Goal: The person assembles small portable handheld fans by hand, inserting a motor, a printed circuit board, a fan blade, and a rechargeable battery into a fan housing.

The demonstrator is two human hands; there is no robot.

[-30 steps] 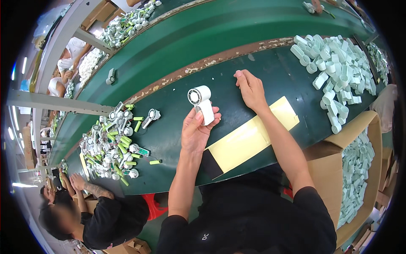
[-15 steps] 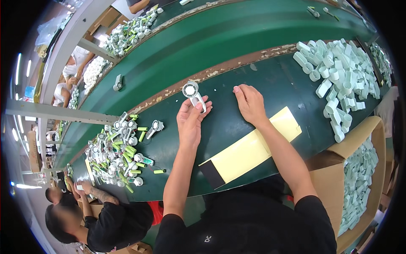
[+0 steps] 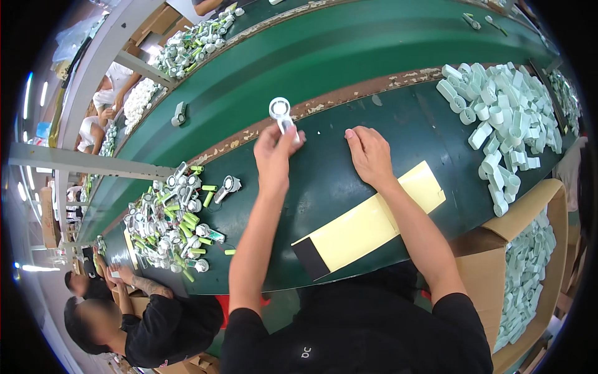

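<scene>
My left hand [image 3: 274,153] is closed on a small white handheld fan [image 3: 280,108], pinching its handle between thumb and fingers. The fan's round head points away from me, over the worn brown edge between bench and belt. My right hand [image 3: 370,156] rests on the dark green bench top [image 3: 324,181] with its fingers curled under; whatever they may hold is hidden. Beneath my right forearm lies a yellow sheet [image 3: 355,232] with a black end. Left of my left forearm sits a pile of fan parts [image 3: 165,224] with green cylindrical batteries, one fan assembly [image 3: 228,188] lying apart from it.
Pale green plastic casings [image 3: 498,118] are heaped at the right. A cardboard box [image 3: 476,280] of similar casings stands at the lower right. Beyond the bench runs a green conveyor belt [image 3: 349,56] carrying a pale casing [image 3: 179,115]. A metal post [image 3: 93,163] and a co-worker [image 3: 149,324] are at left.
My left hand has moved the fan farther away, toward the bench's far edge. My right hand stays in place. The pale casing on the belt has shifted slightly away and to the right.
</scene>
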